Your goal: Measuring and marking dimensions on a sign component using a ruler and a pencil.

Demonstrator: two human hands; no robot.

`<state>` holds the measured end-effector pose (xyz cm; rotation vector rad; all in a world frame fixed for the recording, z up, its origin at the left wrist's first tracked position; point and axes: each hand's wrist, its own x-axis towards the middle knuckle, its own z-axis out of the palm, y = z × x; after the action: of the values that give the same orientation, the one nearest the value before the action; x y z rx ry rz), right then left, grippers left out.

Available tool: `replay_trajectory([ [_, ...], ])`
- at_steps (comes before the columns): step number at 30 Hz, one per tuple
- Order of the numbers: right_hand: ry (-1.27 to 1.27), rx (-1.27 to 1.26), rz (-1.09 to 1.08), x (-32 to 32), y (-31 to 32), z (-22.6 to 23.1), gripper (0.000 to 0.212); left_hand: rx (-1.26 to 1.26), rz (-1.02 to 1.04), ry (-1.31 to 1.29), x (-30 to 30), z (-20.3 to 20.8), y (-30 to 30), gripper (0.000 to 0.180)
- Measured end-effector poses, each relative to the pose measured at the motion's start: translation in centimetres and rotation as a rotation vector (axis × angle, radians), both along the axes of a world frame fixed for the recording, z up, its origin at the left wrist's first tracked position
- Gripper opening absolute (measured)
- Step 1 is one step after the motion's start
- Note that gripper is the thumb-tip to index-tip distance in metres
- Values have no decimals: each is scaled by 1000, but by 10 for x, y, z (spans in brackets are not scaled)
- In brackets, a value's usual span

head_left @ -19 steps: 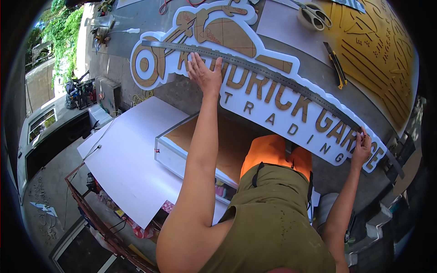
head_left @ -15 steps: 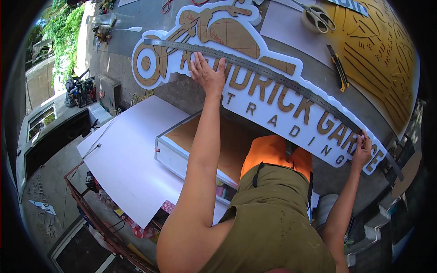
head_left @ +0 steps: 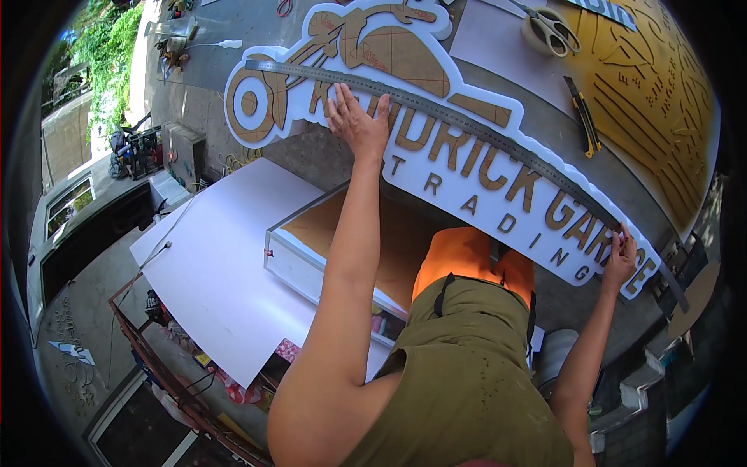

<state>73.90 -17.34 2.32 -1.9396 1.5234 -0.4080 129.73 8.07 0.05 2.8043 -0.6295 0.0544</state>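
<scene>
Head view, inspector to clerk:

— Left hand (head_left: 359, 124): fingers spread flat, palm down, gripping nothing; they press the long steel ruler (head_left: 467, 128) onto the white sign panel (head_left: 436, 163) near the panel's wheel-shaped end. Right hand (head_left: 621, 261): fingers curled at the ruler's far tip, at the panel's lower right corner; it looks like a pinch on the edge, though the view is too small there to be sure.

— Change since the last frames?

— Both hands keep their stations; the picture has shifted a little, so the head moved more than the ruler. I judge the straightedge is being held aligned, not relocated.

— Surroundings?

— Beyond the panel: a yellow utility knife (head_left: 583, 117), scissors (head_left: 554, 29) on a tape roll, a yellow engraved board (head_left: 661, 109). Nearer than the panel: a white sheet (head_left: 226, 265) and an open box frame (head_left: 327, 257).
</scene>
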Motion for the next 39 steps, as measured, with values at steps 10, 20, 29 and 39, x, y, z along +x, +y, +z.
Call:
replay_trajectory([
  [10, 13, -31, -2, 0, -1, 2, 33, 20, -6, -12, 1, 3, -2, 102],
  [20, 9, -19, 3, -2, 0, -2, 32, 48, -13, -7, 1, 0, 1, 102],
  [29, -5, -10, 4, -1, 0, -3, 32, 52, -4, 24, 2, 3, 1, 103],
  [39, 13, -25, -32, 13, 2, 18, 34, 29, -47, -10, 5, -12, 5, 101],
])
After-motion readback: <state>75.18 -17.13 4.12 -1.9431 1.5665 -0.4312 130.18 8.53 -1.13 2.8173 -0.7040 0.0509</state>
